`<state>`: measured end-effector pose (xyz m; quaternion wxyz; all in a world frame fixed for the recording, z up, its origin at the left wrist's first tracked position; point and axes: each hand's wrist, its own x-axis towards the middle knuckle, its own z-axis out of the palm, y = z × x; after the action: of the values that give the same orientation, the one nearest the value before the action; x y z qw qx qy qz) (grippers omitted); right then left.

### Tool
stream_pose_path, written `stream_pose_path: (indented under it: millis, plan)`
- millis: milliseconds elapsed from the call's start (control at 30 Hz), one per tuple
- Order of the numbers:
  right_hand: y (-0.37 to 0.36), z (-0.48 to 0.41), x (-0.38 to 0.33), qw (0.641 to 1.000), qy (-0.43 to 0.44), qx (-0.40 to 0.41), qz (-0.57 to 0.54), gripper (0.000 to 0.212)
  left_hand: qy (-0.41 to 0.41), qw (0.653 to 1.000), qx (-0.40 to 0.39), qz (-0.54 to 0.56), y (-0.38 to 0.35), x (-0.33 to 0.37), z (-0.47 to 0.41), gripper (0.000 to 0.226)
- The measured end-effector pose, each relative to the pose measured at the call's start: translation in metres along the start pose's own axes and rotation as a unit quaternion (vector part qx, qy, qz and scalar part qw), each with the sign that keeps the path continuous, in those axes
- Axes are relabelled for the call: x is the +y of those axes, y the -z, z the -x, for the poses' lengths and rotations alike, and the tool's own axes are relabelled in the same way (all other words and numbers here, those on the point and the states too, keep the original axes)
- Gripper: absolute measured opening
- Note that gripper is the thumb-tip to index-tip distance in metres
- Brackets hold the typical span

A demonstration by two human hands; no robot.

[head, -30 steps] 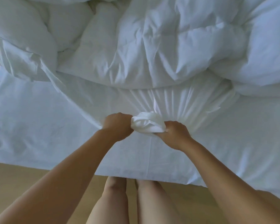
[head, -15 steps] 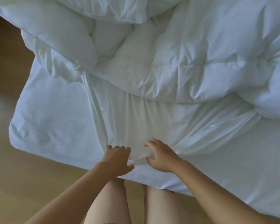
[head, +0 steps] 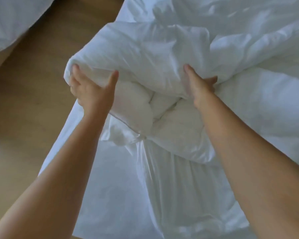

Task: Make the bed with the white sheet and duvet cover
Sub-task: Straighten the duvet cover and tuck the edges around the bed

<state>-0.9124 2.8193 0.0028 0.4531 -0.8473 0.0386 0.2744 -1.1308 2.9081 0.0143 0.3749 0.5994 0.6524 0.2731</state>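
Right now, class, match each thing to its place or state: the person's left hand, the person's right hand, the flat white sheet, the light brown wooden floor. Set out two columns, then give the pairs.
Things
1. left hand
2. right hand
3. flat white sheet
4. light brown wooden floor

Places or states
A. lies spread beneath the duvet
B. grips the puffy white duvet at its end nearest the floor
C. lies to the left of the sheet
D. grips the duvet further in, over the sheet

Pairs: 1-B, 2-D, 3-A, 4-C
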Motion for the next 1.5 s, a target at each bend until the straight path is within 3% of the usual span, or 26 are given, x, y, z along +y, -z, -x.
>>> stream_pose_path:
  millis: [67, 133, 300, 400, 500, 567, 600, 667, 700, 733, 767, 833, 933, 967, 1067, 1133, 1200, 1267, 1333, 1400, 1467, 1500]
  plan:
    - [-0.012, -0.004, 0.001, 1.0, 0.007, -0.027, 0.015, 0.085, -0.039, 0.998, -0.043, -0.013, -0.004, 0.011, -0.013, 0.112]
    - [-0.018, 0.006, 0.001, 0.995, 0.082, -0.027, 0.051, 0.05, -0.064, 0.994, -0.091, 0.0, -0.013, 0.02, -0.016, 0.12]
    - [-0.021, 0.105, 0.059, 0.927, 0.296, -0.066, 0.223, 0.022, -0.022, 0.975, -0.164, 0.148, -0.028, 0.036, -0.009, 0.131]
    - [-0.024, 0.172, 0.102, 0.916, 0.259, -0.13, 0.279, 0.027, -0.088, 0.961, -0.262, -0.003, -0.034, 0.031, 0.027, 0.137]
    - [-0.023, 0.202, 0.132, 0.854, 0.34, -0.126, 0.372, 0.038, -0.212, 0.878, -0.367, -0.22, -0.028, -0.003, 0.075, 0.142]
    - [-0.014, 0.216, 0.146, 0.842, 0.359, -0.131, 0.38, 0.042, -0.227, 0.835, -0.407, -0.291, -0.018, -0.026, 0.097, 0.134]
    - [-0.01, 0.222, 0.154, 0.841, 0.339, -0.167, 0.387, 0.043, -0.225, 0.834, -0.409, -0.295, -0.013, -0.035, 0.105, 0.124]
    - [0.006, 0.229, 0.172, 0.835, 0.297, -0.278, 0.37, 0.039, -0.218, 0.867, -0.378, -0.241, -0.001, -0.047, 0.121, 0.102]
    - [0.016, 0.23, 0.174, 0.847, 0.276, -0.321, 0.322, 0.032, -0.209, 0.887, -0.354, -0.21, 0.005, -0.05, 0.129, 0.095]
    - [0.028, 0.23, 0.172, 0.885, 0.235, -0.326, 0.237, 0.021, -0.201, 0.9, -0.335, -0.192, 0.012, -0.054, 0.137, 0.09]
    - [0.041, 0.228, 0.169, 0.931, 0.176, -0.287, 0.142, 0.008, -0.192, 0.906, -0.326, -0.188, 0.018, -0.057, 0.145, 0.087]
    - [0.066, 0.208, 0.161, 0.98, 0.077, -0.185, -0.015, 0.021, -0.188, 0.902, -0.332, -0.204, 0.035, -0.065, 0.167, 0.079]
    - [0.09, 0.171, 0.14, 0.968, -0.078, -0.188, -0.149, 0.06, -0.224, 0.886, -0.333, -0.234, 0.063, -0.079, 0.216, 0.068]
    - [0.092, 0.163, 0.134, 0.963, -0.108, -0.177, -0.174, 0.06, -0.235, 0.879, -0.334, -0.245, 0.07, -0.083, 0.232, 0.066]
    - [0.096, 0.169, 0.137, 0.991, -0.062, -0.03, -0.119, 0.031, -0.23, 0.865, -0.336, -0.293, 0.087, -0.088, 0.26, 0.064]
    - [0.105, 0.193, 0.153, 0.996, -0.01, 0.026, -0.086, 0.029, -0.195, 0.875, -0.308, -0.317, 0.103, -0.088, 0.268, 0.071]
    - [0.118, 0.227, 0.168, 0.998, 0.044, 0.009, -0.042, 0.03, -0.172, 0.895, -0.241, -0.332, 0.117, -0.087, 0.271, 0.088]
    - [0.13, 0.268, 0.184, 0.995, 0.086, -0.045, 0.002, 0.02, -0.198, 0.891, -0.192, -0.362, 0.125, -0.08, 0.275, 0.107]
    - [0.137, 0.312, 0.2, 0.986, 0.118, -0.111, 0.029, 0.012, -0.277, 0.844, -0.244, -0.389, 0.124, -0.071, 0.284, 0.114]
    - [0.142, 0.347, 0.217, 0.977, 0.122, -0.157, 0.071, 0.013, -0.322, 0.752, -0.4, -0.414, 0.124, -0.068, 0.286, 0.115]
    - [0.146, 0.366, 0.233, 0.97, 0.083, -0.195, 0.121, 0.023, -0.252, 0.65, -0.585, -0.413, 0.13, -0.061, 0.267, 0.117]
    - [0.149, 0.371, 0.241, 0.964, 0.067, -0.209, 0.149, 0.028, -0.198, 0.624, -0.647, -0.391, 0.133, -0.056, 0.257, 0.111]
